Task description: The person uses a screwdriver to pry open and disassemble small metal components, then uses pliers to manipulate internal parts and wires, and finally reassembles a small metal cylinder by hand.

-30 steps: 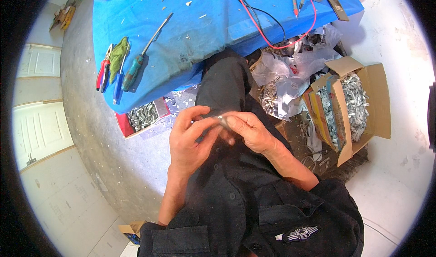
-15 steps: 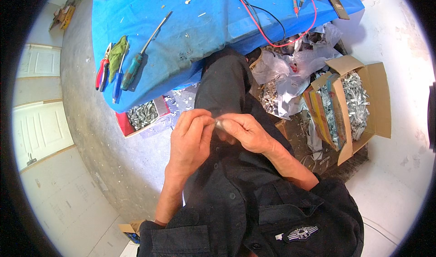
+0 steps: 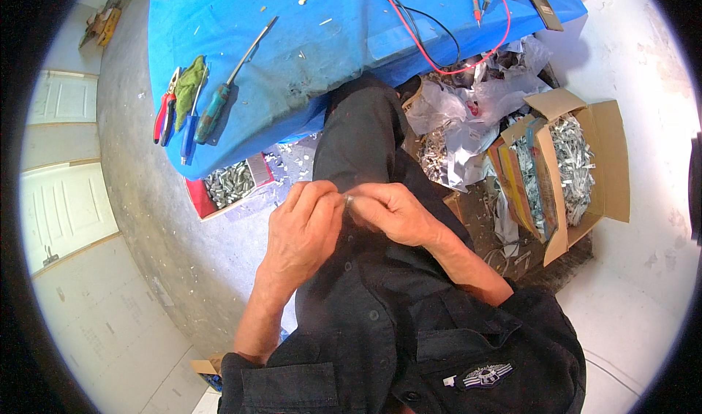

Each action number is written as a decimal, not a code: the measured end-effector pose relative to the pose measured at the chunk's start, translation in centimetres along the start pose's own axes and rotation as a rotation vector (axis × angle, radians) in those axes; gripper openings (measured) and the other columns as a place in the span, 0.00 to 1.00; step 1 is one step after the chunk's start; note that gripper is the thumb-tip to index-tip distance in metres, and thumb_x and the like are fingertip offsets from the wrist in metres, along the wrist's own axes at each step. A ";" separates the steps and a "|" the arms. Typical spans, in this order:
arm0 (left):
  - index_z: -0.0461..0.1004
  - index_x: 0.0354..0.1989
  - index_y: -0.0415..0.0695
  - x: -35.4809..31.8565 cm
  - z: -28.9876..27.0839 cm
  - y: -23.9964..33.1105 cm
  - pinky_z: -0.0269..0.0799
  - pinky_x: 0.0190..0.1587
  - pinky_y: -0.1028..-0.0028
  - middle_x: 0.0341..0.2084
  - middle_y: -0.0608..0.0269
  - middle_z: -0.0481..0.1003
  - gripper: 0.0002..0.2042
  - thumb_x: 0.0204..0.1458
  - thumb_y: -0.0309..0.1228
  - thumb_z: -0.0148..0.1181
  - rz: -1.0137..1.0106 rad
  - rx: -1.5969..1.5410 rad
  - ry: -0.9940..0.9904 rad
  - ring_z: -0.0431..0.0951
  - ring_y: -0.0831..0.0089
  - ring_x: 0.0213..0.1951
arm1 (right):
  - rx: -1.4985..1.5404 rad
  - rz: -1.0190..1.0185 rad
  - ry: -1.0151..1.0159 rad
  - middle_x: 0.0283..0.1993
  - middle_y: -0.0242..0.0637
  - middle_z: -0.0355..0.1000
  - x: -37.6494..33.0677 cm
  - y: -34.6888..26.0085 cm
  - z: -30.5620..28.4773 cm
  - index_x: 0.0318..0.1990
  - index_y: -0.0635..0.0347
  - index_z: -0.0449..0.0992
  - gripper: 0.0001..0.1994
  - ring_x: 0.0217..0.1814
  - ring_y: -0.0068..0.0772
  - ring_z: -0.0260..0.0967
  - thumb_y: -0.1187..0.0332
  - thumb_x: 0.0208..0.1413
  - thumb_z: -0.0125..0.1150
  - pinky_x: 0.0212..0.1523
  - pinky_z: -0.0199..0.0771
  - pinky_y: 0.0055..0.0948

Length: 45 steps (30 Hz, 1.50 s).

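Note:
Above my lap, my left hand (image 3: 303,222) and my right hand (image 3: 395,213) meet fingertip to fingertip. A small silvery piece (image 3: 347,200) shows at the right fingertips, mostly covered by my fingers; its kind cannot be made out. Both hands are closed in a pinch. Whether the left fingers also grip the piece is hidden. Beneath the hands is my leg in dark trousers (image 3: 358,136).
On the blue-covered table (image 3: 314,56) lie pliers (image 3: 168,111), a green cloth (image 3: 190,92), two screwdrivers (image 3: 213,114) and red and black test leads (image 3: 479,12). A box of small metal pieces (image 3: 230,187) is below left; an open carton (image 3: 610,158) of metal strips stands right.
My left hand and forearm have shifted slightly left and down. The right fingers have curled a little, and the silvery piece shows less than before.

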<state>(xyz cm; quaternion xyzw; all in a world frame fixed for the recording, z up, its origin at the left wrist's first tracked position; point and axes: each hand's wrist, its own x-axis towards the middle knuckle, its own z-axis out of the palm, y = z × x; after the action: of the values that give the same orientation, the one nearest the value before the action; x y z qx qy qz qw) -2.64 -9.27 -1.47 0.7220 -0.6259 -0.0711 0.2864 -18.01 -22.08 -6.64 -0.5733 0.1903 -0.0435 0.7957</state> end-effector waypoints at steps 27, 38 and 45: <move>0.72 0.38 0.37 -5.0 -2.1 -6.1 0.74 0.36 0.73 0.36 0.58 0.75 0.04 0.58 0.16 0.60 -0.542 0.009 0.353 0.76 0.70 0.35 | 0.144 -0.195 0.153 0.47 0.30 0.75 0.1 0.6 0.5 0.60 0.64 0.75 0.17 0.43 0.17 0.72 0.72 0.66 0.62 0.45 0.74 0.20; 0.79 0.40 0.36 -4.3 -0.9 -4.4 0.78 0.41 0.70 0.42 0.53 0.81 0.06 0.55 0.16 0.62 -0.475 -0.064 0.236 0.83 0.63 0.41 | 0.059 -0.162 0.178 0.48 0.29 0.74 0.6 0.0 1.1 0.58 0.64 0.77 0.16 0.49 0.17 0.71 0.74 0.63 0.65 0.50 0.73 0.20; 0.82 0.41 0.38 -1.4 -0.8 0.1 0.78 0.32 0.76 0.40 0.55 0.82 0.12 0.48 0.16 0.71 -0.260 -0.227 0.256 0.82 0.70 0.37 | -0.186 -0.244 0.266 0.46 0.38 0.76 0.9 0.0 1.9 0.52 0.66 0.78 0.16 0.48 0.29 0.76 0.76 0.56 0.69 0.49 0.74 0.27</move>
<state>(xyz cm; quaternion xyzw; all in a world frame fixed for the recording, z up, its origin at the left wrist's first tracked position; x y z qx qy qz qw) -2.69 -7.67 -1.14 0.7628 -0.4741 -0.0851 0.4313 -16.54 -20.60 -6.38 -0.6525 0.2258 -0.1972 0.6960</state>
